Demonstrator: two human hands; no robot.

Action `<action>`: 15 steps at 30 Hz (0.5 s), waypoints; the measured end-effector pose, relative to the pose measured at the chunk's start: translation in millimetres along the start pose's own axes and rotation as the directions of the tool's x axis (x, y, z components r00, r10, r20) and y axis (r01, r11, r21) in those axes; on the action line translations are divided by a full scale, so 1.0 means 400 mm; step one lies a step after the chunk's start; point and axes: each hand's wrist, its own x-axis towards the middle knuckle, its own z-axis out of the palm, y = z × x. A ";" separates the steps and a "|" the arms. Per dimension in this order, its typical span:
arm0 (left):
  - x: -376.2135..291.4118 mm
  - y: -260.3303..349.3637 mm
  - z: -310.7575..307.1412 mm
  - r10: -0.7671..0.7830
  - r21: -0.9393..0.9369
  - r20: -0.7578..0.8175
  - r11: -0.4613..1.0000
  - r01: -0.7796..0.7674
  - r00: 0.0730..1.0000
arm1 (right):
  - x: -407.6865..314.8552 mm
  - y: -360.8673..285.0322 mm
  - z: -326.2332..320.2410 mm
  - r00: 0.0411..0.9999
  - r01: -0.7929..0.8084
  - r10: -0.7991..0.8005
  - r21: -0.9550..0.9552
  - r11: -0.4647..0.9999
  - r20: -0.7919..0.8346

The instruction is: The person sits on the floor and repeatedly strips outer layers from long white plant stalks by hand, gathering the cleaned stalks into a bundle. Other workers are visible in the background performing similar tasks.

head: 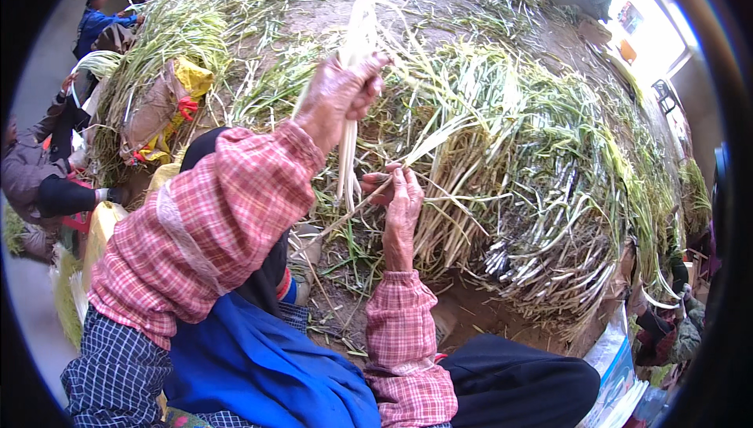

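Note:
My left hand (pixel 347 89) is raised above the plant heap, its fingers closed around a bunch of pale peeled stalks (pixel 348 154). The white upper part of that bunch loops over above my knuckles. Lower and to the right, my right hand (pixel 401 195) pinches a single stalk (pixel 347 217) between thumb and fingers. This stalk has a dry brownish length pointing down left. Pale yellow-green leaves (pixel 447 134) spread up right from beside my right fingertips, over the heap of long leafy green stalks (pixel 529 110).
Trimmed-looking whitish stalk ends (pixel 547 269) face me on the heap's near side. A brown and yellow sack (pixel 156 107) leans at the left among more stalks. People (pixel 35 163) sit at the left, far right and back. A clear plastic-wrapped package (pixel 612 363) stands by my right knee.

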 end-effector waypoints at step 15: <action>-0.022 -0.085 0.016 -0.238 0.245 0.029 0.943 0.224 0.971 | -0.057 -0.126 0.081 0.973 0.203 -0.164 -0.265 0.943 0.161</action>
